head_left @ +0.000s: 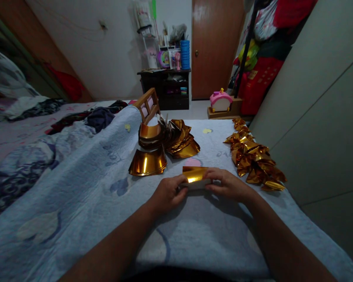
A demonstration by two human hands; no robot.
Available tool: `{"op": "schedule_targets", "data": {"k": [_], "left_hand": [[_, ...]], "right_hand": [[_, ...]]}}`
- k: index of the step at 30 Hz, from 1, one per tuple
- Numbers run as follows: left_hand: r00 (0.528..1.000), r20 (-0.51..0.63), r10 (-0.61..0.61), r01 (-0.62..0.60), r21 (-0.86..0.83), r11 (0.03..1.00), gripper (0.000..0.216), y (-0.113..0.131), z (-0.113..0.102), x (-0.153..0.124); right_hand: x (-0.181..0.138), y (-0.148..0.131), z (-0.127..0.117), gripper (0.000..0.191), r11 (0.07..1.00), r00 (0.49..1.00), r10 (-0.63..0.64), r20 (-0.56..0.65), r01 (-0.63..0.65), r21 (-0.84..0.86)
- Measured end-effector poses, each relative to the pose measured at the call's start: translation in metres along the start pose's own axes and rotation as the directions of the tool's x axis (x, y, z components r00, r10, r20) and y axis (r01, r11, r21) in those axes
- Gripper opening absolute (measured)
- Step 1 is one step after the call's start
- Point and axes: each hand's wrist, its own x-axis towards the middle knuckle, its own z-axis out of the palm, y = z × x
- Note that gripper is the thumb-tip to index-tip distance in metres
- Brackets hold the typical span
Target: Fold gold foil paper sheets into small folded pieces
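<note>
Between my hands is a sheet of gold foil paper [195,175], its shiny gold face toward the far side and a pale strip along its near edge. My left hand [173,192] pinches the left end, thumb below and fingers above. At the right end, my right hand [225,183] grips the sheet with fingers and thumb. Just beyond lie fanned stacks of gold foil sheets [148,161], curled and overlapping. To the right sits a row of folded gold foil pieces [253,156], crumpled into pointed shapes.
A blue patterned cover [100,219] lies under everything, rising into a ridge at left. A wooden frame [148,103] stands behind the stacks. The pink toy [220,101] is past the far edge, and a pale cabinet [320,105] borders the right side.
</note>
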Motion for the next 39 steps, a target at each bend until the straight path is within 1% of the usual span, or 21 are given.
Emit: {"op": "schedule_targets", "data": {"k": [3,6,8,11,14,17,21,22,25,27,30,36,39], "left_hand": [[0.998,0.033,-0.06,0.063,-0.102,0.993,0.008,0.003,-0.002,0.0],[0.993,0.072,-0.093,0.104,-0.172,0.98,0.011,0.005,-0.003,0.001],[0.989,0.093,-0.113,0.13,-0.198,0.972,0.012,0.005,-0.003,0.002],[0.982,0.116,-0.147,0.17,-0.223,0.96,0.012,0.003,-0.002,0.003],[0.976,0.105,-0.193,0.211,-0.209,0.955,0.011,0.001,-0.001,0.005],[0.97,0.078,-0.229,0.238,-0.146,0.96,0.011,0.001,0.0,0.006],[0.969,0.063,-0.239,0.243,-0.062,0.968,0.012,0.003,0.0,0.006],[0.969,0.062,-0.239,0.242,-0.044,0.969,0.012,0.003,0.0,0.006],[0.973,0.045,-0.226,0.226,0.006,0.974,0.014,0.003,0.0,0.006],[0.975,0.02,-0.222,0.221,0.036,0.975,0.018,0.002,0.0,0.007],[0.968,-0.003,-0.25,0.249,0.076,0.966,0.022,-0.001,0.001,0.007],[0.958,-0.034,-0.283,0.285,0.138,0.948,0.018,-0.005,0.005,0.007],[0.958,-0.056,-0.283,0.288,0.182,0.94,0.021,-0.006,0.006,0.007]], "right_hand": [[0.001,0.0,-0.002,0.014,0.989,0.992,0.093,0.082,-0.102,0.112],[0.001,-0.002,-0.002,0.02,0.964,0.966,0.196,0.171,-0.222,0.144],[0.002,-0.005,0.0,0.022,0.957,0.956,0.224,0.189,-0.253,0.144],[0.003,-0.006,0.003,0.017,0.961,0.962,0.231,0.147,-0.249,0.123],[0.004,-0.002,0.007,0.014,0.947,0.953,0.285,0.1,-0.297,0.125],[0.005,0.002,0.011,0.012,0.936,0.942,0.329,0.066,-0.334,0.112],[0.007,0.005,0.016,0.005,0.931,0.932,0.362,-0.003,-0.362,0.037],[0.008,0.005,0.017,0.007,0.929,0.929,0.371,-0.018,-0.37,0.029],[0.009,0.006,0.022,0.03,0.923,0.921,0.385,-0.055,-0.383,0.048],[0.01,0.006,0.025,0.038,0.919,0.916,0.393,-0.079,-0.389,0.056],[0.012,0.006,0.03,0.038,0.914,0.907,0.405,-0.119,-0.405,0.024],[0.016,0.005,0.035,0.033,0.893,0.887,0.426,-0.177,-0.444,-0.075],[0.017,0.004,0.038,0.033,0.875,0.874,0.445,-0.198,-0.471,-0.113]]}}
